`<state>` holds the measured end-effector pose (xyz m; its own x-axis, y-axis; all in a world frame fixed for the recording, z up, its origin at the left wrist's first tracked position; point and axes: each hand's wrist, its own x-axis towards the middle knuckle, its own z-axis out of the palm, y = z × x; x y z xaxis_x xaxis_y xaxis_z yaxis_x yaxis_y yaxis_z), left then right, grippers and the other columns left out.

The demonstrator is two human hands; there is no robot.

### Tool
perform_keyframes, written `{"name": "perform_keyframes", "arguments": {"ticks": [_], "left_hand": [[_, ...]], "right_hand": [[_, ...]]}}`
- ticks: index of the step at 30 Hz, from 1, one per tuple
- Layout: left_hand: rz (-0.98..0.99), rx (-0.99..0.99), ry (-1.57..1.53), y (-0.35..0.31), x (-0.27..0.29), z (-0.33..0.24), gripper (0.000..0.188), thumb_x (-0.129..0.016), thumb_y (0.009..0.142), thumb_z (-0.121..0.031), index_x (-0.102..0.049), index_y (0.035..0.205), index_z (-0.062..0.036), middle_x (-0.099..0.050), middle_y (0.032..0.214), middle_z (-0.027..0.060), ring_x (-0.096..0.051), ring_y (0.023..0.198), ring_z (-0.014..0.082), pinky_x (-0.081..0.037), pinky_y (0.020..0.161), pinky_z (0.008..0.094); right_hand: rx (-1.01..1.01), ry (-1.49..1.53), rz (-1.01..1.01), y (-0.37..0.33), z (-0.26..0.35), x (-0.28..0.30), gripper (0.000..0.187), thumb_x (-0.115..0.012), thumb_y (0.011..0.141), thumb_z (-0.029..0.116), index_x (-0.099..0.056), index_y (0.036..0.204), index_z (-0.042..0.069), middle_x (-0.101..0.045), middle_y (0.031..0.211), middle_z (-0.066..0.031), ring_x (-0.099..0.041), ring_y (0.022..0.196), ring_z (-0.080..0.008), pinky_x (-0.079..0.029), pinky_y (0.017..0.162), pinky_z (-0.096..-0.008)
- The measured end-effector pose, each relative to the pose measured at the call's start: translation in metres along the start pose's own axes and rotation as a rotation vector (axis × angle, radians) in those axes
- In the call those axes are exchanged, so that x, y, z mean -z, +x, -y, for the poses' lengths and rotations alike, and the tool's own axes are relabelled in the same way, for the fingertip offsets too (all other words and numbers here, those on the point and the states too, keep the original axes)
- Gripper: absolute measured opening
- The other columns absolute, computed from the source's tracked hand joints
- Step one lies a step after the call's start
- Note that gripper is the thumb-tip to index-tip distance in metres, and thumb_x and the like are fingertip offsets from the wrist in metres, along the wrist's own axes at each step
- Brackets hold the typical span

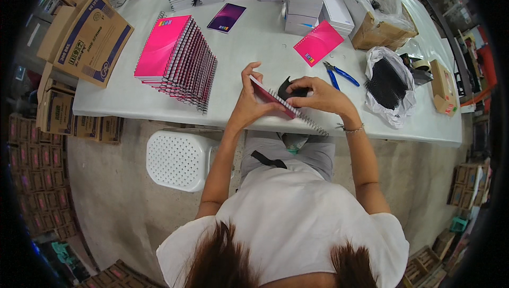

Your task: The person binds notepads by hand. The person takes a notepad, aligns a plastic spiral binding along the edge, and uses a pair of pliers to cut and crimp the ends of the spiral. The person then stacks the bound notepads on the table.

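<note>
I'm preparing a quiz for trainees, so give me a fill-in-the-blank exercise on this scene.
The left hand holds a notebook whose spiral coil juts out to the lower ____.
The pliers have ____ handles.
The white stool appears in the picture's ____ half.
The stack of spiral notebooks nearest the left hand is topped by a ____ cover.
Missing words: right; blue; left; pink.

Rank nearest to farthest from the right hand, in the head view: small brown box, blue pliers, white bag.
1. Blue pliers: just right of the right hand.
2. White bag: farther right.
3. Small brown box: farthest right of the three.
</note>
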<state>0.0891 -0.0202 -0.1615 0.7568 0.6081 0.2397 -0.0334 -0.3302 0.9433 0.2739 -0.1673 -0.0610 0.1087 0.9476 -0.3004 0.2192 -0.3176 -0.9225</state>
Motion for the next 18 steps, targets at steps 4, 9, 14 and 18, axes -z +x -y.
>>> {"name": "perform_keyframes", "arguments": {"ticks": [4, 9, 14, 18], "left_hand": [[0.007, 0.008, -0.015, -0.002, -0.003, -0.003, 0.129, -0.103, 0.050, -0.024, -0.023, 0.151, -0.0200, -0.042, 0.113, 0.0103, -0.052, 0.110, 0.0259, -0.044, 0.099, 0.0351], [-0.004, -0.014, -0.025, -0.001, -0.001, -0.001, 0.124, -0.100, 0.052, -0.018, -0.025, 0.151, -0.0193, -0.041, 0.111, 0.0080, -0.051, 0.104, 0.0230, -0.044, 0.096, 0.0340], [0.023, 0.003, -0.030, -0.002, -0.004, -0.001, 0.120, -0.098, 0.053, -0.014, -0.027, 0.150, -0.0182, -0.041, 0.107, 0.0062, -0.050, 0.100, 0.0202, -0.045, 0.092, 0.0341], [0.050, -0.001, -0.091, 0.003, 0.001, -0.004, 0.117, -0.097, 0.056, -0.013, -0.028, 0.150, -0.0177, -0.042, 0.106, 0.0053, -0.050, 0.099, 0.0197, -0.045, 0.092, 0.0333]], "right_hand": [[0.119, 0.295, 0.050, -0.003, -0.018, 0.009, 0.058, -0.078, 0.089, 0.032, -0.064, 0.131, -0.006, -0.067, 0.125, -0.0104, -0.060, 0.112, -0.0151, -0.048, 0.099, -0.0296], [0.042, 0.176, 0.072, -0.002, -0.008, 0.001, 0.058, -0.078, 0.089, 0.032, -0.064, 0.131, -0.006, -0.069, 0.121, -0.0102, -0.062, 0.108, -0.0152, -0.049, 0.096, -0.0298], [0.067, 0.185, 0.029, 0.005, -0.005, 0.000, 0.052, -0.078, 0.090, 0.028, -0.067, 0.128, -0.005, -0.070, 0.118, -0.0095, -0.063, 0.105, -0.0147, -0.050, 0.096, -0.0296], [0.095, -0.074, 0.013, 0.007, 0.009, -0.005, 0.053, -0.080, 0.088, 0.032, -0.069, 0.126, -0.004, -0.071, 0.115, -0.0097, -0.065, 0.101, -0.0157, -0.051, 0.094, -0.0311]]}}
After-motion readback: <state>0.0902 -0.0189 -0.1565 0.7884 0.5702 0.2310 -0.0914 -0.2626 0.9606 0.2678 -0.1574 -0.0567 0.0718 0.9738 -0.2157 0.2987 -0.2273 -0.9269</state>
